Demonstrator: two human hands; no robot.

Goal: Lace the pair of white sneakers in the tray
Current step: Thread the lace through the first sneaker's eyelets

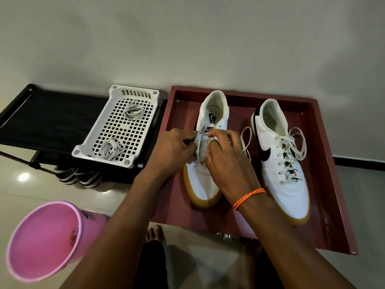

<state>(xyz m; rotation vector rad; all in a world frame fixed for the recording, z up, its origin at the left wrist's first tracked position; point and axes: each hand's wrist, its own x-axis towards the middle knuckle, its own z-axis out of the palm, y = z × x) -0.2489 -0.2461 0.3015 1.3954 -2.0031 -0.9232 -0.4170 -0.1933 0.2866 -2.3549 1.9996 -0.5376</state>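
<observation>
**Holdings at the tray, nearest first**

1. Bare toes of the person, at the near edge of the view, on pale glossy floor tiles.
2. Pink plastic bucket, near left, tipped so its mouth faces the camera.
3. Orange braided wristband on the right wrist.
4. Dark red tray, shallow and square-walled, on the floor against the wall. Holds both white sneakers, toes toward the person.
5. Right-side sneaker: white upper, black swoosh, gum sole. Laced up its full row of eyelets, with loose lace loops spilling to either side near the top.
6. Left-side sneaker: same model, unlaced, tongue exposed. Lies just left of its mate, apart from it.
7. Left hand: fingers curled, pinching the left eyelet flap of the unlaced sneaker. Whether a lace end is also in the pinch cannot be told.
8. Right hand: fingers curled over the right eyelet flap and tongue, gripping the shoe's upper.
9. Black-and-white striped footwear, beneath the black rack.
10. White perforated basket, resting on the rack's right end, just left of the tray. Contains two coiled laces.
11. Plain pale wall behind everything.
</observation>
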